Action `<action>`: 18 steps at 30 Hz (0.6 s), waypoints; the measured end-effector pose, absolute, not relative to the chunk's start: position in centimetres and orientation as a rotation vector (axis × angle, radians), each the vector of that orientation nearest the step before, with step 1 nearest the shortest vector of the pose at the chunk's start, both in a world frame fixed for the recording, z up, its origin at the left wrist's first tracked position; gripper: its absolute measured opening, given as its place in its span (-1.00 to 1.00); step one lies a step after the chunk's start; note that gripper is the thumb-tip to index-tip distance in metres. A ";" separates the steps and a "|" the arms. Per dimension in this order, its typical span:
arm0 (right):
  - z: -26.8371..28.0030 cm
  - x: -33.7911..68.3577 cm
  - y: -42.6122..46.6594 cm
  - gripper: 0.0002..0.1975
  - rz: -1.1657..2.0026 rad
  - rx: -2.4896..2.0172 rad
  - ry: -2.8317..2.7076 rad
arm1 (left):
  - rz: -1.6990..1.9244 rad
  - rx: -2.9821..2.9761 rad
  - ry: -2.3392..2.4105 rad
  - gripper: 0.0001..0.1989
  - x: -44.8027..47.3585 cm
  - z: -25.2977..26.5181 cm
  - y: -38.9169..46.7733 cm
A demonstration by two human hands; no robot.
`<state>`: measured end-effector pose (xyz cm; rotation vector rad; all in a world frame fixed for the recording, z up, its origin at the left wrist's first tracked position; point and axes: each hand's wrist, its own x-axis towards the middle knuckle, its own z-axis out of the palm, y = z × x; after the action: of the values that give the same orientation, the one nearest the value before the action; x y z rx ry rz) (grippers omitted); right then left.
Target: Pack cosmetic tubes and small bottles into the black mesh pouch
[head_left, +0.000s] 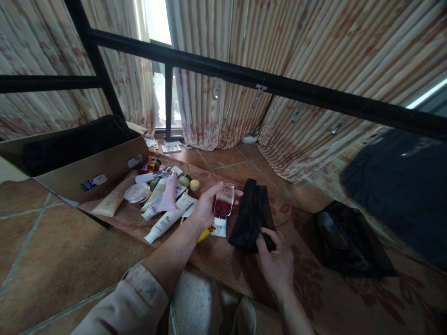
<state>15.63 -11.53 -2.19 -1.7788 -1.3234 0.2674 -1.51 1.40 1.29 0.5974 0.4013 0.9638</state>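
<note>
"How are the hands?"

"The left hand [204,211] holds the red jar [224,201]; the right hand [277,263] bends its fingers onto the pouch [247,218], at the jar's four o'clock. Pinched or not, I can't tell."

"Handling?"

"Jar: probably stiff, slick, breakable; hold its sides. Pouch: likely light, soft."

"Edges?"

"From the jar: the cloth [216,260] ends at six, tubes [167,224] nine, gap toward the bag [352,244] three."

Dim daylight is admitted through a blown-out window gap [159,21] at eleven o'clock. Little detail is kept in the shaded black pouch [247,216] at five o'clock, print on the tubes [167,222] at eight is softened, and the outer edges are stretched.
</note>
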 end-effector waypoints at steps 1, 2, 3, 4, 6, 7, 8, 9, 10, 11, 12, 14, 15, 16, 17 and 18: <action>-2.2 15.6 -11.5 -0.70 0.265 -1.782 -1.325 | 0.964 0.604 0.398 -0.61 -1.5 1.3 1.4; -2.2 15.6 -11.5 -0.70 0.264 -1.783 -1.328 | 0.963 0.611 0.394 -0.62 -1.5 1.3 1.4; -2.2 15.7 -11.5 -0.70 0.264 -1.780 -1.330 | 0.961 0.617 0.388 -0.63 -1.5 1.3 1.3; -2.3 15.7 -11.5 -0.70 0.264 -1.774 -1.329 | 0.959 0.624 0.382 -0.63 -1.5 1.3 1.3; -2.5 15.7 -11.5 -0.70 0.265 -1.761 -1.323 | 0.956 0.640 0.365 -0.64 -1.5 1.2 1.3; -2.5 15.8 -11.5 -0.70 0.265 -1.757 -1.320 | 0.955 0.648 0.355 -0.64 -1.5 1.1 1.3; -2.6 15.8 -11.5 -0.70 0.265 -1.754 -1.319 | 0.957 0.656 0.347 -0.64 -1.5 1.1 1.3; -2.6 15.8 -11.5 -0.70 0.265 -1.754 -1.319 | 0.957 0.665 0.339 -0.64 -1.5 1.1 1.2; -2.7 15.8 -11.5 -0.69 0.265 -1.757 -1.322 | 0.957 0.674 0.333 -0.64 -1.5 1.1 1.2; -2.6 15.8 -11.5 -0.69 0.263 -1.761 -1.325 | 0.954 0.682 0.329 -0.64 -1.5 1.1 1.2; -2.6 15.8 -11.5 -0.69 0.263 -1.763 -1.328 | 0.951 0.690 0.325 -0.65 -1.5 1.1 1.1; -2.5 15.8 -11.5 -0.69 0.263 -1.763 -1.328 | 0.945 0.706 0.323 -0.64 -1.5 1.2 1.0; -2.5 15.8 -11.5 -0.70 0.265 -1.763 -1.328 | 0.943 0.714 0.324 -0.64 -1.5 1.3 1.0; -2.4 15.7 -11.5 -0.70 0.267 -1.761 -1.327 | 0.941 0.721 0.326 -0.64 -1.5 1.3 1.0; -2.4 15.7 -11.5 -0.69 0.268 -1.758 -1.327 | 0.938 0.726 0.327 -0.64 -1.5 1.3 0.9; -2.3 15.7 -11.5 -0.69 0.269 -1.757 -1.326 | 0.936 0.729 0.326 -0.64 -1.5 1.3 0.9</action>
<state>15.66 -11.54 -2.34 -1.7569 -1.3259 0.2688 -1.48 0.88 1.34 0.7291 0.3262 0.9360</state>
